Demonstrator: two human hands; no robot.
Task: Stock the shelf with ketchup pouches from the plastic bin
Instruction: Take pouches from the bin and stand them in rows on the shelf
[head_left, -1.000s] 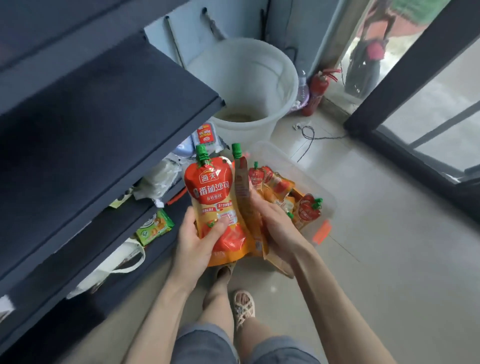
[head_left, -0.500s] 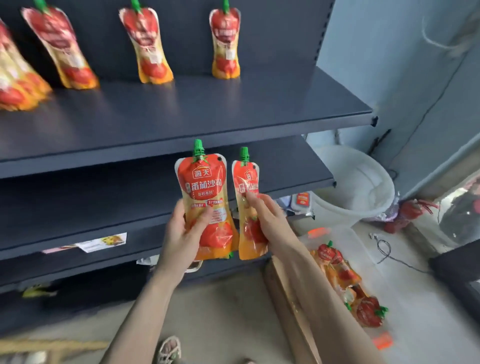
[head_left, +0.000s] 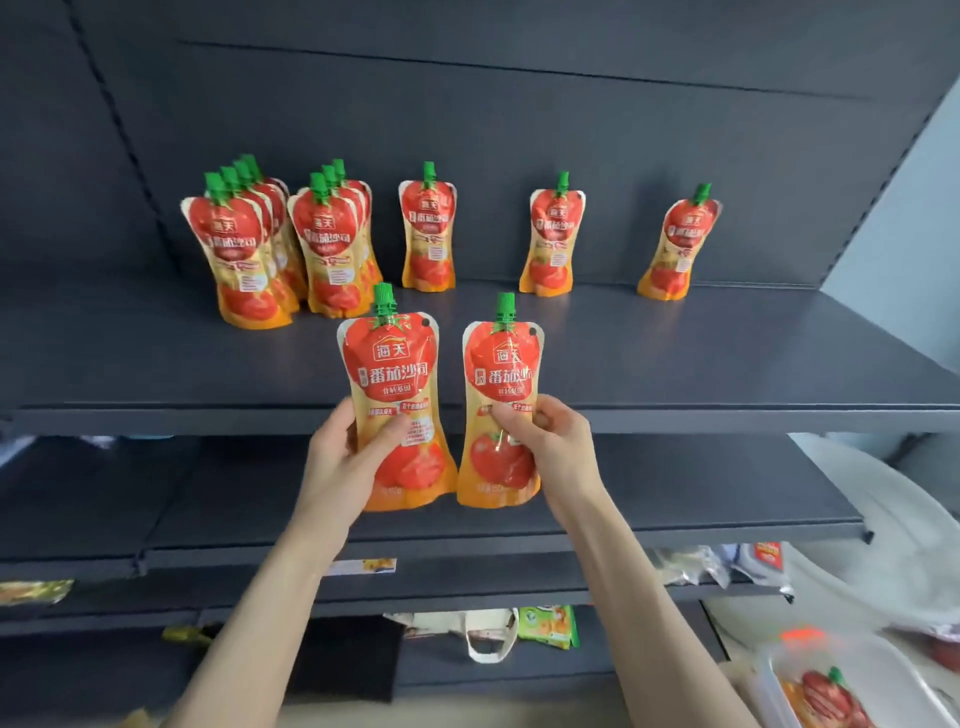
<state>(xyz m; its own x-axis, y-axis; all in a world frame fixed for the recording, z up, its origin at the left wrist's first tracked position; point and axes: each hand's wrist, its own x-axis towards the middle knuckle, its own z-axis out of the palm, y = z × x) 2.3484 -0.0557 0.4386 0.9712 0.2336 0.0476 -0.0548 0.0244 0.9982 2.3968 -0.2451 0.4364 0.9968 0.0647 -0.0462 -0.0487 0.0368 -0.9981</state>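
My left hand (head_left: 345, 462) grips a red and orange ketchup pouch (head_left: 397, 364) with a green cap, held upright in front of the dark shelf's front edge (head_left: 727, 418). My right hand (head_left: 550, 441) grips a second ketchup pouch (head_left: 501, 462), upright beside the first. On the shelf stand two tight rows of pouches (head_left: 236, 249) at the left and three single pouches (head_left: 428, 228) spaced to the right. The clear plastic bin (head_left: 769, 675) sits on the floor at the bottom right, with a pouch (head_left: 826, 691) visible inside.
A lower dark shelf (head_left: 675, 499) runs beneath my hands. Below it lie a white bag (head_left: 483, 634) and a green packet (head_left: 550, 623). A large white bucket (head_left: 883, 545) stands at the right. Packaged goods (head_left: 727, 566) sit on a low shelf near it.
My view has swung up from the floor bin to the shelf. Both hands have risen with their pouches to the shelf's front edge, and the pouches are now spread apart.
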